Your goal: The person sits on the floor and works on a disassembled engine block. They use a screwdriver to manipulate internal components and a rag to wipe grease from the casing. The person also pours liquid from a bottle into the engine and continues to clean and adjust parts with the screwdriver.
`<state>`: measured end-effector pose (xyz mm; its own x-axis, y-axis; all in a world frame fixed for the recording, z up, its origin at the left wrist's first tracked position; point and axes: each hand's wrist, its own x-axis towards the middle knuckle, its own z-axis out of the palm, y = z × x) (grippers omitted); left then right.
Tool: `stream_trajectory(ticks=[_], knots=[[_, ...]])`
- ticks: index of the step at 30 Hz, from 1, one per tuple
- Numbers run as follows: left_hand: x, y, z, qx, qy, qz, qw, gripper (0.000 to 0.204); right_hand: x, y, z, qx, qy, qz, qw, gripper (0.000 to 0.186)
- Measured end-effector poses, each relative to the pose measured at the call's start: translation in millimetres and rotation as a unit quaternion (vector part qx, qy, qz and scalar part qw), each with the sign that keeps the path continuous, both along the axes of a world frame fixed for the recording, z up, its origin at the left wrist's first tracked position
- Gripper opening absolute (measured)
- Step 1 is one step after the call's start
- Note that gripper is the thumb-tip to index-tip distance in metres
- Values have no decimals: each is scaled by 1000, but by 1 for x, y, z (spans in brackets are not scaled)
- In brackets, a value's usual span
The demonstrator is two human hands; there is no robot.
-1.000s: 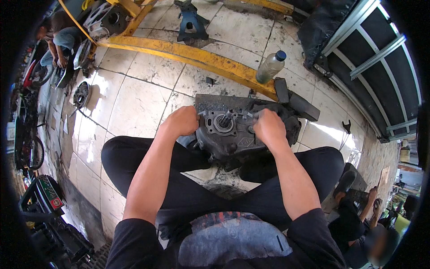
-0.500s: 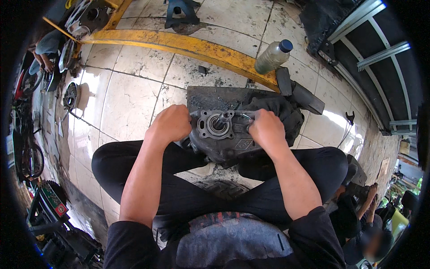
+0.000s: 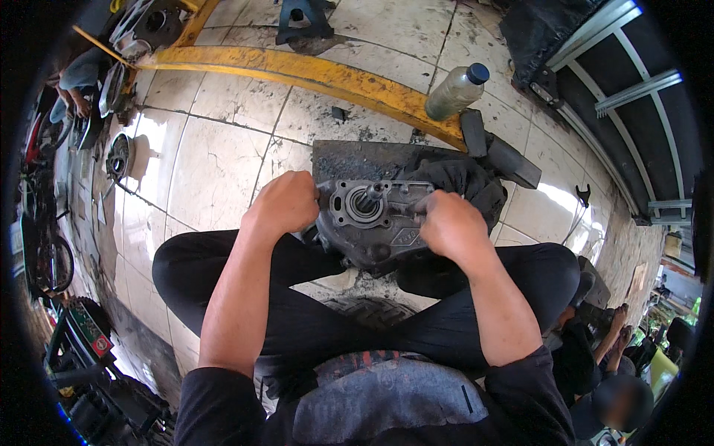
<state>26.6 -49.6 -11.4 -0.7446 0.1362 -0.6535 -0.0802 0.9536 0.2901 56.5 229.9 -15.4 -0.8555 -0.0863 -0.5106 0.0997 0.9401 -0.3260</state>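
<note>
A dark grey metal gear housing (image 3: pixel 372 245) rests in front of me, with a ringed bearing and a splined shaft (image 3: pixel 369 199) standing up in its flanged opening. My left hand (image 3: pixel 286 201) is closed on the housing's left edge, its fingertips hidden. My right hand (image 3: pixel 446 227) is closed at the housing's right side, beside the shaft, around something small that I cannot make out. Behind the housing lie a dark board (image 3: pixel 349 156) and black cloth (image 3: pixel 450 175).
A yellow beam (image 3: pixel 290 70) crosses the tiled floor, with a capped bottle (image 3: pixel 454 93), dark blocks (image 3: pixel 509 160) and a blue stand (image 3: pixel 301 18). Motorbikes (image 3: pixel 52 267) line the left. One person (image 3: pixel 71 85) sits far left, another (image 3: pixel 602 364) lower right. A dark panel (image 3: pixel 617 126) stands right.
My left hand has shifted slightly left since a second ago. My right hand has moved down and rightward in the last half second. The view has shifted a little.
</note>
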Motion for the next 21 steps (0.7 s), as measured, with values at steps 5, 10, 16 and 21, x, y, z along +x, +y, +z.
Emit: stream_trajectory(ticks=[5,10,16,21], knots=[[0,2,3,-7,-2,-10,1000,22,-9,-3,-12,36,48,-25,998,18],[2,-1,-6,-9,18,4,1000,22,-2,-6,-11,28,19,10,999,18],[3,1,-1,-11,34,4,999,24,1,-14,-15,-31,88,-16,995,20],[1,-4,-12,-1,31,-19,999,26,-13,-10,-25,-17,40,-43,998,21]])
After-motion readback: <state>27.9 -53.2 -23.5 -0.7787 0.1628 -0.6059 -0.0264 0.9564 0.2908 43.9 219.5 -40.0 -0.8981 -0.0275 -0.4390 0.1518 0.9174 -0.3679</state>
